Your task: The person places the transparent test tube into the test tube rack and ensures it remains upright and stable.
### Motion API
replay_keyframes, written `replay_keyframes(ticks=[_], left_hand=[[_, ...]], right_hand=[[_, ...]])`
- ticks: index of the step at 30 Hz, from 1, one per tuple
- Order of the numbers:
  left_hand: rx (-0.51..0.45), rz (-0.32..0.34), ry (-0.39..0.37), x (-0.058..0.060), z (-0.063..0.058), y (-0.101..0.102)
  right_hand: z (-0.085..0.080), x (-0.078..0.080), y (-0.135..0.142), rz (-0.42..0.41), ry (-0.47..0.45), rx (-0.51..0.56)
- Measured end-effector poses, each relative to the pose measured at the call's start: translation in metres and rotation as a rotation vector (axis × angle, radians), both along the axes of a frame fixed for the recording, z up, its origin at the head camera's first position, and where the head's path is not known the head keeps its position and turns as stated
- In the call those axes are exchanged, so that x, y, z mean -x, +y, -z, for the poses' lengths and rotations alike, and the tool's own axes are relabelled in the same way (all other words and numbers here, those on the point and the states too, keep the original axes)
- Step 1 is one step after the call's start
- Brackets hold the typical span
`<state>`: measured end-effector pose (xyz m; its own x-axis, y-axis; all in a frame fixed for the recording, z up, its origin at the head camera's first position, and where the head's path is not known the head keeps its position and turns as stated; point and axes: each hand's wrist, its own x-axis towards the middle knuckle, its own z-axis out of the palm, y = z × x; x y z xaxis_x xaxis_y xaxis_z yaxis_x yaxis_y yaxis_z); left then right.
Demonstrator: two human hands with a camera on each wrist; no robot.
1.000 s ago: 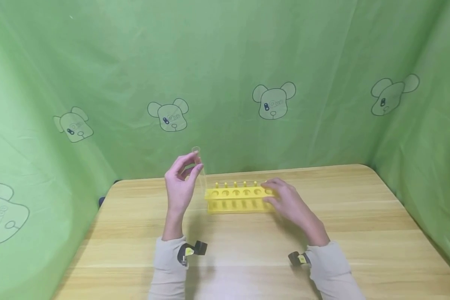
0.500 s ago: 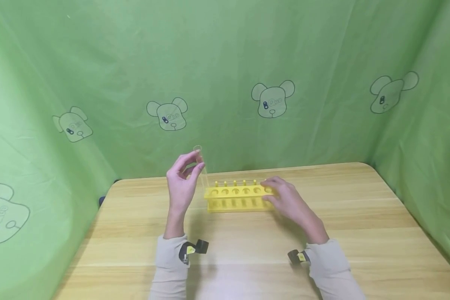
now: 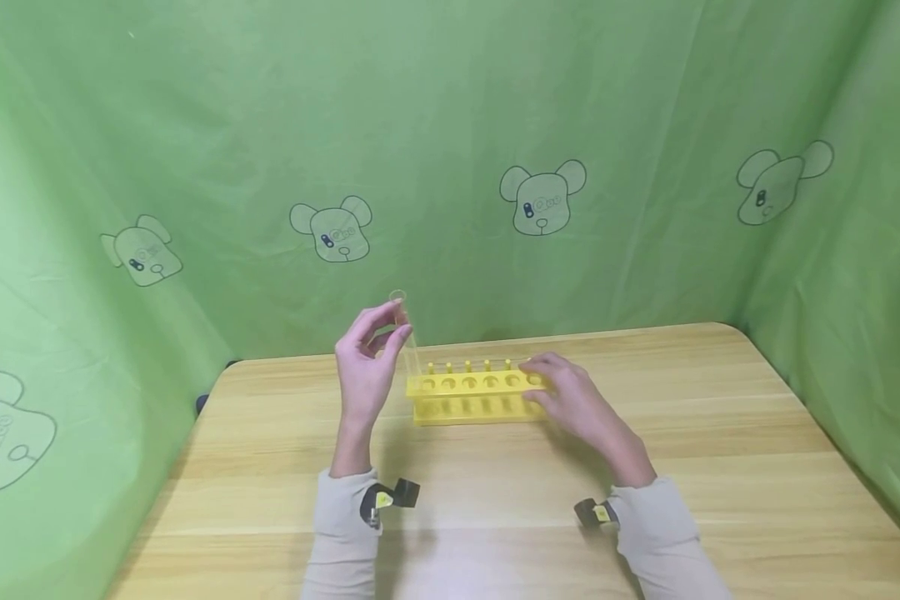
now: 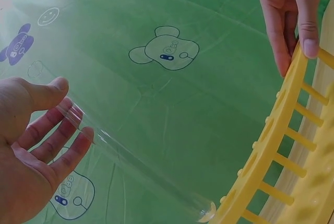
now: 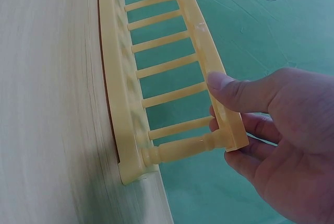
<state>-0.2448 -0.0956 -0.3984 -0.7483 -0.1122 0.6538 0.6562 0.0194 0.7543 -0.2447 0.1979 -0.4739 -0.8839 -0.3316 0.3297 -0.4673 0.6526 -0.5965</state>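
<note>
A clear test tube [image 3: 412, 354] is pinched near its mouth between the thumb and fingers of my left hand [image 3: 363, 367]. It slants down to the right, its lower end right at the left end of the yellow test tube rack [image 3: 480, 393]. The left wrist view shows the tube [image 4: 141, 162] with nothing visible inside and its rounded tip beside the rack's top plate [image 4: 271, 145]. My right hand [image 3: 576, 404] grips the rack's right end, thumb on the near edge of the top plate and fingers behind, as the right wrist view shows.
The rack stands on a light wooden table [image 3: 495, 483], with a row of round holes on top and several short pegs [image 3: 468, 366] along the back. Green curtain [image 3: 435, 125] with bear-head prints surrounds the table at the back and sides.
My left hand has moved slightly right with the test tube, bringing its lower end over the rack's left end. The right hand keeps its hold on the rack.
</note>
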Motion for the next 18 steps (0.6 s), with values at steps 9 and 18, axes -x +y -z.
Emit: replay_keyframes(ticks=[9, 18], left_hand=[[0.011, 0.009, 0.016, 0.0005, -0.0012, 0.002], [0.009, 0.017, 0.01, 0.0013, -0.0016, 0.0059]], right_hand=[[0.0013, 0.0005, 0.0, -0.001, 0.008, 0.003], [-0.0002, 0.0, -0.0003, 0.001, 0.0, 0.005]])
